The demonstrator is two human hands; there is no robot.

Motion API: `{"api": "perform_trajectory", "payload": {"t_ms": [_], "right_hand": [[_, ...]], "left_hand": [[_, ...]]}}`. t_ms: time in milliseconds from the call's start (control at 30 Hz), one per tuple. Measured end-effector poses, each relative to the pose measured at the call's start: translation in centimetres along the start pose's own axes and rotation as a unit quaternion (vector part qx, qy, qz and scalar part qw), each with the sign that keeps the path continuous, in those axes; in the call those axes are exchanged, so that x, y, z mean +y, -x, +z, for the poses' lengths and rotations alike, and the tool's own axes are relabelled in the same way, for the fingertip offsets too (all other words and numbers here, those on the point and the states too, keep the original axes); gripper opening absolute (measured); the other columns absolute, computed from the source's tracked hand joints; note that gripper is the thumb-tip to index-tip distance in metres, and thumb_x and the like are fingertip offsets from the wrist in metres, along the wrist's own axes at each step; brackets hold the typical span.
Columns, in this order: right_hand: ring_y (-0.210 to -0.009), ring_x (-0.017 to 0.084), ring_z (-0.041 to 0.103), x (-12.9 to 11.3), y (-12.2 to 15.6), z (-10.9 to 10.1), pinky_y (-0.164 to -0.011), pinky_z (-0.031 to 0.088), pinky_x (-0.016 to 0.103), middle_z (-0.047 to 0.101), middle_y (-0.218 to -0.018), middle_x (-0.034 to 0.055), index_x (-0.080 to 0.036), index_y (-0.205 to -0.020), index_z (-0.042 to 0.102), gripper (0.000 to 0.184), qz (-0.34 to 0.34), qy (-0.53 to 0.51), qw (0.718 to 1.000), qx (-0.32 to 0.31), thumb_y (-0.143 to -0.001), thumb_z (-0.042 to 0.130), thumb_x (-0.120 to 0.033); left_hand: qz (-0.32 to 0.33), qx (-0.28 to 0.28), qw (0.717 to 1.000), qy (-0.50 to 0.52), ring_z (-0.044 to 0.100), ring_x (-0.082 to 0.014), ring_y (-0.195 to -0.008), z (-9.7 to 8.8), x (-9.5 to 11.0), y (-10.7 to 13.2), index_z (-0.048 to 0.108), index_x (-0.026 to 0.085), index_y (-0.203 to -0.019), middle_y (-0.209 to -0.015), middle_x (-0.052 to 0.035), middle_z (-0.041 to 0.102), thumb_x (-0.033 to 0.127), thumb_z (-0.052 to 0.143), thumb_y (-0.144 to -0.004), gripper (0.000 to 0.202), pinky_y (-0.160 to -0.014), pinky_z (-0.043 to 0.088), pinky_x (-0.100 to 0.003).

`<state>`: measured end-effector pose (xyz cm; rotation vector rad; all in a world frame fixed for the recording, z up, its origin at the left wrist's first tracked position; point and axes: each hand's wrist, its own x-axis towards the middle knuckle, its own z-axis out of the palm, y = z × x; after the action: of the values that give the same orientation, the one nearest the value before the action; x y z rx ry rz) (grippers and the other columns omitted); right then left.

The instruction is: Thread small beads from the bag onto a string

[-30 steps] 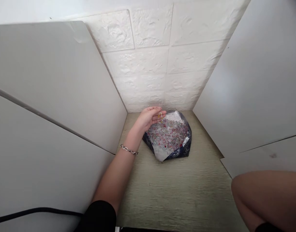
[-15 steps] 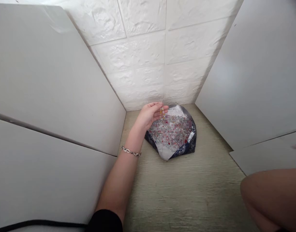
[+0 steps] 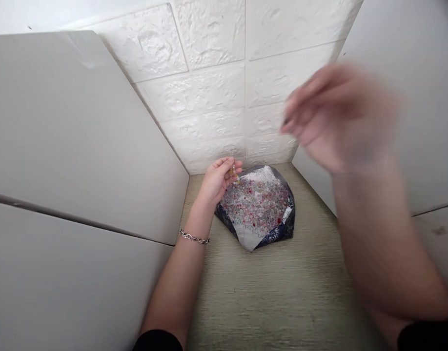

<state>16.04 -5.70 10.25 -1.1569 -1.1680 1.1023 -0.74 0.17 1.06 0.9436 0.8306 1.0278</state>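
Note:
A short strand of yellow and clear beads (image 3: 233, 170) hangs from my left hand (image 3: 214, 181), whose thumb and forefinger pinch its top end. That hand is above the left rim of an open bag (image 3: 250, 239) with a silvery lining and dark blue patterned outside. Loose beads (image 3: 258, 204), mostly clear and pink with a few red, fill the bag. My right hand (image 3: 334, 112) is raised at the upper right, apart from the bag and smeared by motion. Its fingertips look drawn together, with a small dark spot at them; what it holds, if anything, cannot be made out.
The bag lies on a pale wood-grain surface (image 3: 268, 292). Behind it rises a white brick-textured wall (image 3: 209, 92). Grey-white panels stand close on the left (image 3: 73, 136) and the right (image 3: 429, 122).
My right forearm was at the lower right edge with its hand out of view; now the hand is up in front of the wall. My left hand still pinches the strand, slightly further left in view.

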Motion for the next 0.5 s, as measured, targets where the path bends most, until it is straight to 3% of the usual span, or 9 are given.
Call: {"api": "perform_trajectory", "payload": {"t_ms": [33, 67, 133, 267, 500], "right_hand": [[-0.057, 0.004, 0.053, 1.1, -0.6, 0.5, -0.065, 0.041, 0.025, 0.058, -0.065, -0.006, -0.015, -0.068, 0.059, 0.026, -0.026, 0.006, 1.0, -0.011, -0.08, 0.037, -0.008], [-0.052, 0.006, 0.051, 2.6, -1.2, 1.0, -0.061, 0.041, 0.025, 0.058, -0.058, -0.0044, -0.015, -0.061, 0.06, 0.025, -0.036, 0.092, 0.993, -0.071, -0.073, 0.042, -0.003], [-0.055, 0.01, 0.053, 6.1, -2.5, 1.8, -0.062, 0.04, 0.027, 0.062, -0.063, -0.0021, -0.018, -0.061, 0.065, 0.022, -0.063, 0.247, 0.953, -0.163, -0.063, 0.051, -0.002], [-0.051, 0.013, 0.05, 11.9, -3.5, 2.1, -0.057, 0.036, 0.028, 0.06, -0.053, -0.0011, -0.022, -0.048, 0.062, 0.023, -0.062, 0.415, 0.876, -0.239, -0.054, 0.054, 0.0], [-0.037, 0.009, 0.038, 14.7, -3.5, 1.7, -0.05, 0.033, 0.026, 0.045, -0.034, -0.0037, -0.021, -0.035, 0.055, 0.027, -0.057, 0.417, 0.88, -0.221, -0.044, 0.058, 0.004]], "left_hand": [[0.002, 0.002, 1.0, 0.0, 0.058, -0.0066, -0.061, 0.0, 0.0, 0.0, 0.054, 0.014, -0.076, -0.077, -0.0016, 0.064, 0.022, 0.059, -0.074, 0.01, -0.054, 0.044, -0.017], [0.003, 0.005, 1.0, -0.001, 0.058, -0.0064, -0.06, 0.1, 0.0, 0.0, 0.054, 0.014, -0.076, -0.077, -0.0013, 0.063, 0.022, 0.059, -0.074, 0.01, -0.054, 0.044, -0.017], [0.003, 0.008, 1.0, 0.002, 0.057, -0.006, -0.059, 0.1, 0.0, 0.0, 0.054, 0.014, -0.075, -0.076, -0.0011, 0.063, 0.022, 0.059, -0.074, 0.01, -0.055, 0.044, -0.017], [0.003, 0.013, 1.0, 0.013, 0.058, -0.0063, -0.063, 0.1, -0.2, 0.0, 0.054, 0.014, -0.076, -0.078, -0.002, 0.064, 0.023, 0.06, -0.073, 0.011, -0.057, 0.045, -0.017], [-0.006, 0.013, 1.0, 0.004, 0.06, -0.008, -0.064, 0.1, -0.2, 0.1, 0.054, 0.014, -0.078, -0.08, -0.0034, 0.066, 0.023, 0.059, -0.073, 0.011, -0.057, 0.045, -0.017]]}}
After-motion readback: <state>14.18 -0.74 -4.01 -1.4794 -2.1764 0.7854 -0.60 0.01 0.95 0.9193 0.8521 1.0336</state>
